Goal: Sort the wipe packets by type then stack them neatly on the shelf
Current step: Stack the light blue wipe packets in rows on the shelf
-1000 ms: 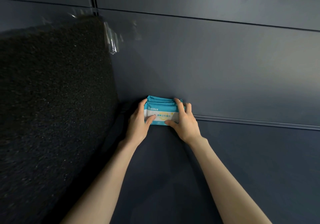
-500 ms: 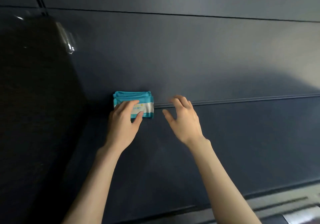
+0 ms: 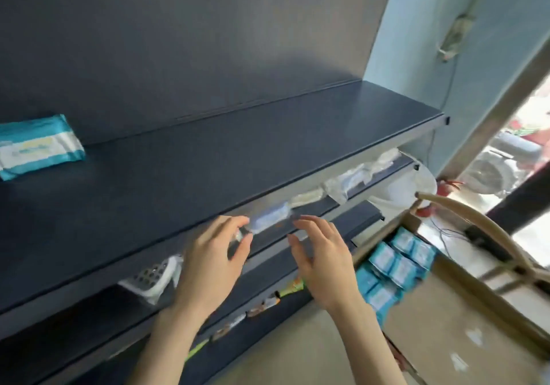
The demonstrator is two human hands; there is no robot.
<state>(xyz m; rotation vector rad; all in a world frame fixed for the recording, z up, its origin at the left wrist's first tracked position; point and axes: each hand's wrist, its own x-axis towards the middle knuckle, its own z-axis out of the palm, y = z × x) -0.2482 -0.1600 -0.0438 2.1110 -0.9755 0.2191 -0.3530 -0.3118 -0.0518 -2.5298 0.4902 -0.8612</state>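
Left hand (image 3: pixel 212 261) and right hand (image 3: pixel 323 261) empty, fingers loosely spread, teal wipe packet (image 3: pixel 38 146) on shelf (image 3: pixel 208 161) well up-left of them, cardboard box (image 3: pixel 464 325) just right, holding more teal packets (image 3: pixel 393 265)

left hand (image 3: pixel 208 262): off wipe stack (image 3: pixel 38 146) | right hand (image 3: pixel 324 262): withdrawn | both now at shelf (image 3: pixel 268 152) edge

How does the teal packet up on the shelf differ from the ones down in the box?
The shelf packet lies flat at the far left of the dark shelf; the boxed packets are many, crowded together in the cardboard box at lower right. The shelf packet sits higher, the boxed packets lower. Both are teal with white labels.
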